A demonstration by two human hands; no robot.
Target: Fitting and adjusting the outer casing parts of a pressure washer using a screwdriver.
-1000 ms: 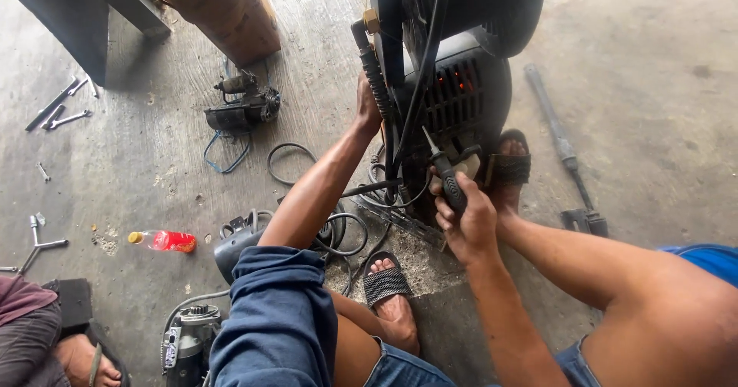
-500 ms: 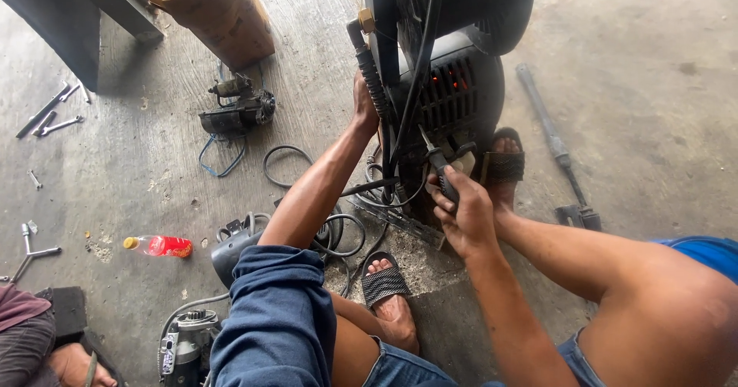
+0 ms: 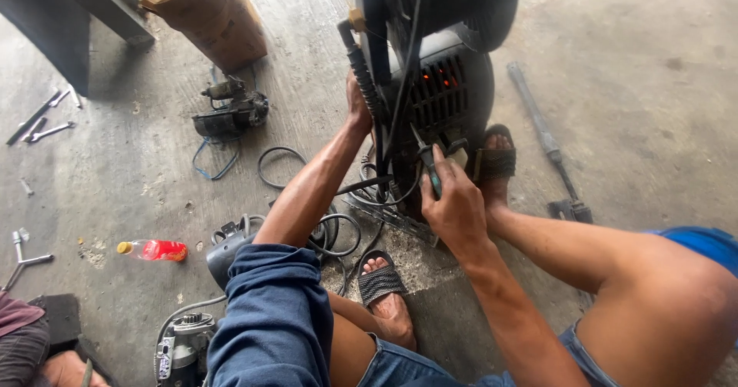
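A black machine (image 3: 450,87) with a ribbed housing and red-lit vents stands upright on the concrete floor between my sandalled feet. My left hand (image 3: 357,102) grips its left side, next to a ribbed black hose. My right hand (image 3: 455,202) is closed on a screwdriver (image 3: 427,162) with a teal handle, its tip set against the machine's lower housing. Black cables (image 3: 338,218) coil on the floor at the machine's base.
A red bottle (image 3: 152,249) lies at left near a dark power tool (image 3: 229,115) and a cardboard box (image 3: 207,14). Wrenches (image 3: 38,122) lie far left. A long-handled tool (image 3: 547,145) lies at right. Another person's limb (image 3: 31,348) shows bottom left.
The view has shifted slightly; both hands stay on the machine, the right hand with the screwdriver a little lower against the housing.
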